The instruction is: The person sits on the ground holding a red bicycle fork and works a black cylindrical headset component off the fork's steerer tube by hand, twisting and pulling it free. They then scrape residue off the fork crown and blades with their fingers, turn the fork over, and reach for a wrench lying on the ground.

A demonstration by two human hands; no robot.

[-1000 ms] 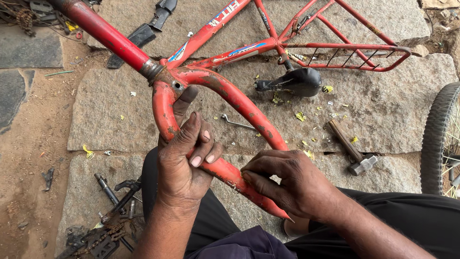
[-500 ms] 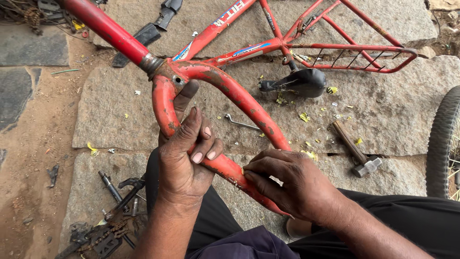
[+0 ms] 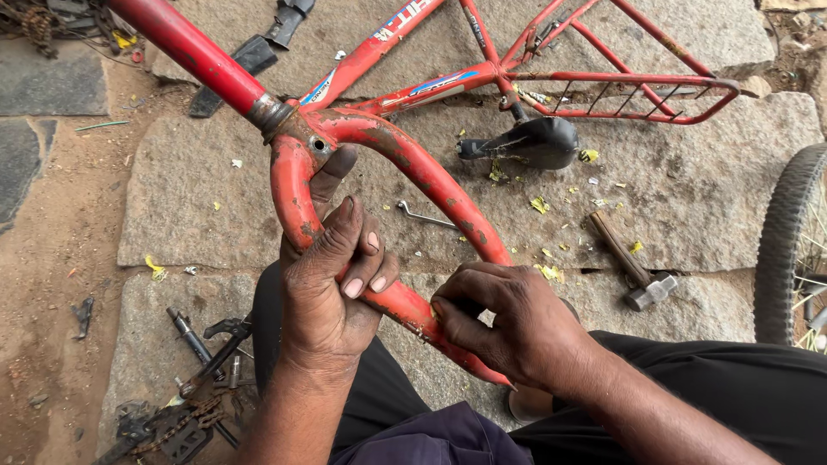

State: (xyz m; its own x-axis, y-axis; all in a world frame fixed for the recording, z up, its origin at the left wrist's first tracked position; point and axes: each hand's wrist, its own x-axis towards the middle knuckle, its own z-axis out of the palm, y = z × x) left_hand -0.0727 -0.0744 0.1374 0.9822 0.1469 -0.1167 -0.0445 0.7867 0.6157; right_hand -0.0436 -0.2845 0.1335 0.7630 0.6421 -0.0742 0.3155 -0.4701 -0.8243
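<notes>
Head camera looks straight down at my two hands working on a red bicycle fork (image 3: 405, 164) that lies across my lap. My left hand (image 3: 332, 284) is wrapped around the fork's left blade, fingers curled over the tube and thumb pressed up along it toward the crown, a firm closed grip on the worn, chipped paint. My right hand (image 3: 508, 323) is closed around the lower end of the other blade, fingers bunched and pinching at the metal near the tip; I cannot tell whether it holds anything small between the fingertips. The two hands sit close together, nearly touching, just above my dark trousers (image 3: 689, 387). The fork arches up from my hands to its crown, where it meets the red head tube (image 3: 185, 47) running off to the upper left. Beyond it, the rest of the red bicycle frame (image 3: 465, 82) lies flat on the stone slabs (image 3: 689, 181), with its rear carrier rack (image 3: 655, 86) to the upper right and a black saddle (image 3: 538, 142) resting below it. A small spanner (image 3: 422, 215) lies on the stone just past the fork. A hammer (image 3: 633, 263) lies to the right, near the tyre of a wheel (image 3: 788, 241) at the frame's edge. At lower left, pliers (image 3: 215, 349) and a greasy chain (image 3: 181, 426) lie on the ground.
</notes>
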